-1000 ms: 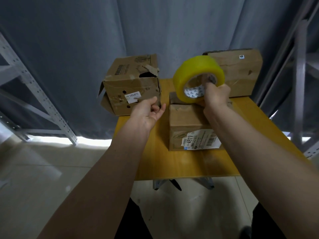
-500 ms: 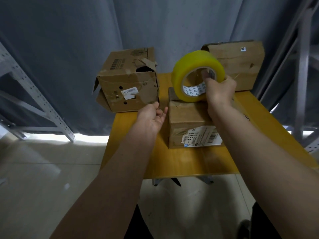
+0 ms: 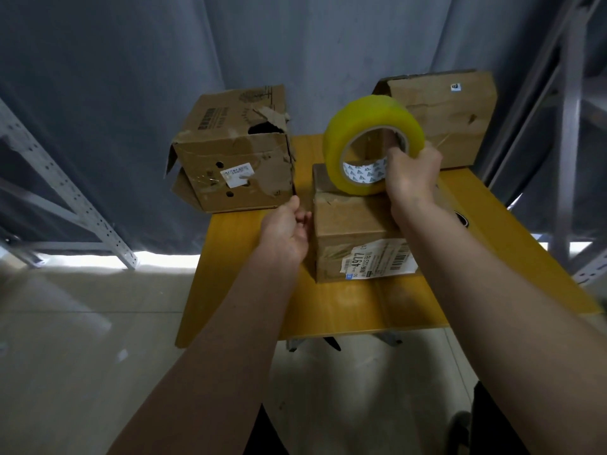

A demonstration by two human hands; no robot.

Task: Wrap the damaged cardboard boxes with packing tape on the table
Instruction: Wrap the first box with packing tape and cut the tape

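Grey curtain behind, yellow table in front; right hand gripping tape roll upright atop middle box; left hand loosely curled, empty, beside it; probably still starting; next, find the tape's free end and stick it down.

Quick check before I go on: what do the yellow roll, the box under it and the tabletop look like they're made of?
Tape roll: glossy translucent yellow plastic film, seemingly on a printed card core. Middle box: matte brown corrugated cardboard, creased, with a paper shipping label. Table: smooth, slightly shiny orange-yellow top, probably laminate or varnished wood. The right hand grips the roll.
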